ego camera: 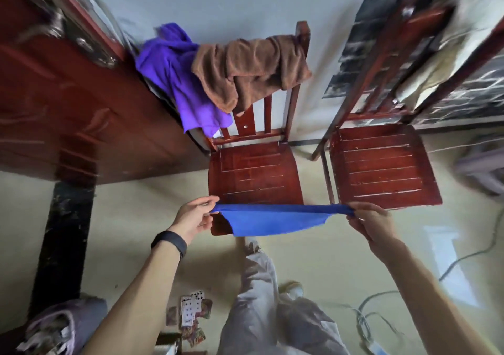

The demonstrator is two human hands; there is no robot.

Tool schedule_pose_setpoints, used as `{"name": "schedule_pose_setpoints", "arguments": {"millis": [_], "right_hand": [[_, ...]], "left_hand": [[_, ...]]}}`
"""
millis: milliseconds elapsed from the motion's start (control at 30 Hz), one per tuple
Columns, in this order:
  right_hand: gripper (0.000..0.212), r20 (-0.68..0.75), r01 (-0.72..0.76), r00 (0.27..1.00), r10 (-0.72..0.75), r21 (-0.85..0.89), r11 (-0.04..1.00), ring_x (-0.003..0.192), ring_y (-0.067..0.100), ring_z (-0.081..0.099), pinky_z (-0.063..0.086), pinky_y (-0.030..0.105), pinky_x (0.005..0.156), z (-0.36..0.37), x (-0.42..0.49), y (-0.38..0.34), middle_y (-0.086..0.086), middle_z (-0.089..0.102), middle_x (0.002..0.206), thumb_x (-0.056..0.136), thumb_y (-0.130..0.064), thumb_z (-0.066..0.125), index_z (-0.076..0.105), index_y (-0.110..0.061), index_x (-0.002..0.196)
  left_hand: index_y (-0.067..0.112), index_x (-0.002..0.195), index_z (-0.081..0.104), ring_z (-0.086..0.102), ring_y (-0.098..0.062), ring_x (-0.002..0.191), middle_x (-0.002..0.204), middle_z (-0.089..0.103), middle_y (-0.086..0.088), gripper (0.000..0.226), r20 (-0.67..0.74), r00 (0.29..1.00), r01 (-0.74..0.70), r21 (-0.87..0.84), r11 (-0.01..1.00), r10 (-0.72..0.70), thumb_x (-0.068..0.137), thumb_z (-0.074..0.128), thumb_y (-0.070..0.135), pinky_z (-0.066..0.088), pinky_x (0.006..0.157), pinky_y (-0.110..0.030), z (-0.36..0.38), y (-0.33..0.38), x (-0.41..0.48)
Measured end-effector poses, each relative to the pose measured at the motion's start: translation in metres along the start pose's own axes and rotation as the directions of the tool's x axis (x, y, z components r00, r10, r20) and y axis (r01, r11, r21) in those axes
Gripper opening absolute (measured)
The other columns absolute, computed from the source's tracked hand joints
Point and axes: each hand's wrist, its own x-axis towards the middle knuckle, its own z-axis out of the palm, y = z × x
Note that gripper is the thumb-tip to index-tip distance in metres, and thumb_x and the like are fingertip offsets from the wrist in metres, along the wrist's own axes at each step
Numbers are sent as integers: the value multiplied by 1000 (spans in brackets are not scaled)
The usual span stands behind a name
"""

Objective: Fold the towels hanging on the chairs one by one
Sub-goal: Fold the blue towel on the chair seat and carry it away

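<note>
A blue towel (275, 219) is stretched flat between my two hands, just in front of the left wooden chair (255, 174). My left hand (193, 214) pinches its left corner and my right hand (372, 218) pinches its right corner. Over that chair's backrest hang a purple towel (180, 82) and a brown towel (251, 68), bunched side by side. The right wooden chair (381, 163) has a pale cream towel (436, 63) draped over its back, blurred.
A dark red wooden cabinet (68, 95) stands at the left, close to the left chair. Playing cards (192, 313) lie on the floor by my legs. Cables (376, 308) trail across the floor at the right. A lilac bag (60, 324) sits bottom left.
</note>
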Motion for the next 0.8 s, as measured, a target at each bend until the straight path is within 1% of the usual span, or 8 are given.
{"name": "schedule_pose_setpoints", "arguments": {"millis": [100,200,267,333,400,500,667,800], "right_hand": [[39,20,138,990,-136,-209,968,80,24,66,56,32,76,-23,-28,-3,4,72,82,82,9,56,75,-25,82],[33,104,338,937,-333,-512,790,83,25,69,55,38,79,-39,-49,-1,-1,74,85,77,-2,71,75,-26,99],[26,155,467,848,-507,-672,574,81,27,68,51,34,76,-47,-60,0,2,73,86,79,-7,76,77,-21,101],[18,211,570,721,-660,-722,392,76,31,66,52,35,71,-56,-66,3,5,67,84,79,-9,81,79,-17,95],[16,257,634,613,-747,-724,271,76,32,62,55,41,69,-64,-67,5,5,59,89,77,-9,84,80,-14,92],[17,371,710,503,-781,-692,129,78,33,64,55,40,68,-74,-71,0,7,65,90,78,-3,81,78,-10,93],[23,401,735,447,-800,-675,72,73,35,68,58,41,64,-81,-79,-18,8,72,83,78,7,78,77,-6,97],[26,378,728,425,-823,-683,62,73,35,70,58,39,66,-79,-82,-30,10,74,85,75,10,78,78,-6,95]], "left_hand": [[15,103,76,50,-9,53,80,66,-3,16,82,996,-28,73,997,22,89,70,13,45,62,-24,-3,9,-26],[20,99,76,55,-9,63,80,69,-1,24,172,979,-163,324,932,112,78,80,10,46,67,-22,-3,12,-47],[29,85,74,62,-9,67,74,71,8,19,179,947,-320,560,764,266,72,84,22,46,66,-22,-2,12,-56],[31,73,72,62,-11,66,65,66,12,12,178,891,-407,720,562,418,73,81,39,43,62,-24,-2,10,-62],[29,74,73,58,-12,67,66,60,10,12,204,805,-467,797,383,557,80,76,39,39,61,-26,-3,10,-71],[18,85,79,58,-18,77,90,58,3,10,260,655,-569,787,237,709,83,78,27,48,73,-30,-11,10,-80],[25,95,78,62,-24,85,88,70,3,12,358,510,-565,825,-9,782,89,69,29,52,70,-35,-20,24,-102],[28,95,77,59,-22,85,86,72,5,10,349,481,-541,840,-41,804,88,70,29,50,68,-31,-21,36,-110]]}}
